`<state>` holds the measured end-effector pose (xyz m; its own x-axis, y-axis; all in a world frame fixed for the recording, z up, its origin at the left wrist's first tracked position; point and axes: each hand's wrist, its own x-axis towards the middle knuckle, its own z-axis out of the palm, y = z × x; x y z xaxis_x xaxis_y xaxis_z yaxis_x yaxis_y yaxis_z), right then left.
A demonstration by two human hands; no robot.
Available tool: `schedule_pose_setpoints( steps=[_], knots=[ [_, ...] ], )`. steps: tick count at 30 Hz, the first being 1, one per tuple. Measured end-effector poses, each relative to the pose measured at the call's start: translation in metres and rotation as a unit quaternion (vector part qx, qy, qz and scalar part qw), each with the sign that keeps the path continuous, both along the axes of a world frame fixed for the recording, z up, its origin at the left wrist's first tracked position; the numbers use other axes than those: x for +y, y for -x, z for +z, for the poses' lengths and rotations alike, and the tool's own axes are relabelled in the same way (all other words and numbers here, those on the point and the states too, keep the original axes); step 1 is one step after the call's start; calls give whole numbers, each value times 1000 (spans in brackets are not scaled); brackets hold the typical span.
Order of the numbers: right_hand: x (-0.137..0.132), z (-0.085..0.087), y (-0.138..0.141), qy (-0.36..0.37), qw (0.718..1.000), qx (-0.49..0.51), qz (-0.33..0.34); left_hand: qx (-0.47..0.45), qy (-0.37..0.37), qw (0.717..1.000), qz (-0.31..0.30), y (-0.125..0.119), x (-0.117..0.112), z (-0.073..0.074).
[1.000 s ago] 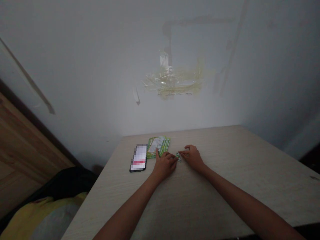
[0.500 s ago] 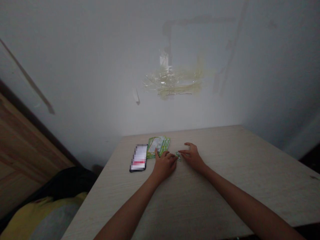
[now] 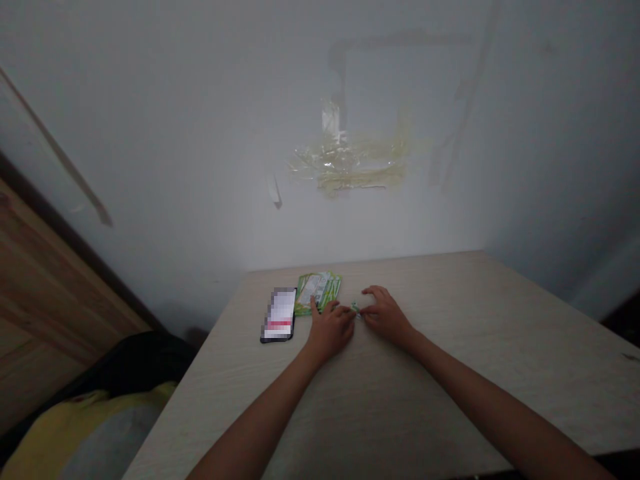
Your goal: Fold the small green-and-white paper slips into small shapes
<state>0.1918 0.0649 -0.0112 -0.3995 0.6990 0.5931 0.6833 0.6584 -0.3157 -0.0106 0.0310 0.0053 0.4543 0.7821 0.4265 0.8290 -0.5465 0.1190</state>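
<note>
A small green-and-white piece (image 3: pixel 355 307), perhaps folded paper or wrapper, lies at my fingertips on the table. Its exact kind is too small to make out. My left hand (image 3: pixel 331 332) rests on the tabletop with bent fingers closed at the piece's left side, its thumb sticking out toward the packets. From the right, my right hand (image 3: pixel 387 317) pinches at the piece's other side, with one finger curved above and away from it. Just beyond my left hand lie flat green printed packets (image 3: pixel 316 292), stacked and overlapping.
A phone (image 3: pixel 279 317) with a lit, blurred screen lies left of the packets. The pale wooden table (image 3: pixel 450 373) meets a wall (image 3: pixel 200 167) marked with old tape (image 3: pixel 350 167). Yellow-and-grey cloth (image 3: pixel 100 427) and a wooden panel (image 3: pixel 30 300) are at the left.
My right hand's fingers have come in slightly at the small piece, which now looks more bunched or tilted up. My left hand stays nearly in place. The view has shifted a little.
</note>
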Motion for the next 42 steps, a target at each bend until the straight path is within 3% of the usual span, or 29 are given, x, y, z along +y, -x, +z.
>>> schedule_pose_setpoints(
  steps=[5, 13, 25, 34, 42],
  knots=[
    [-2, 1, 0, -2, 999, -41, 15, 2, -13, 1000, 2, 0, 0, -1],
    [-2, -4, -3, -15, 999, 19, 21, -10, -5, 1000, -3, 0, 0, -1],
    [-3, 0, -6, -8, 998, -40, 50, -1, -22, 1000, 5, -2, -2, 1],
    [-6, 2, -10, 14, 998, 24, 61, 4, -19, 1000, 5, -1, -2, 1],
    [-8, 9, -10, -4, 996, -14, 86, 4, -24, 1000, 1, -2, -2, 2]
  ],
)
